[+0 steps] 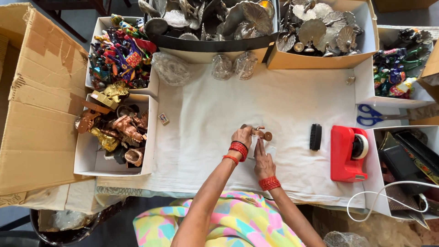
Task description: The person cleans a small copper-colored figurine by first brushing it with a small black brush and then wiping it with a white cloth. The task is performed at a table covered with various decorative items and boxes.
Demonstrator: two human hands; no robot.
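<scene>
So the whole setup sits on a desk (pixel 292 105) covered with a white cloth (pixel 206 151) that's a bit wrinkled and hangs over the near edge. The floor (pixel 77 18) at the top is plain grey, with dark furniture legs (pixel 68 7) poking in up there. A big open cardboard box (pixel 36 100) takes up the left side, flaps spread wide. Down at the bottom left there's a dark round tub (pixel 68 231) on the ground. Light is soft and even, no harsh shadows anywhere, looks like daylight.
</scene>
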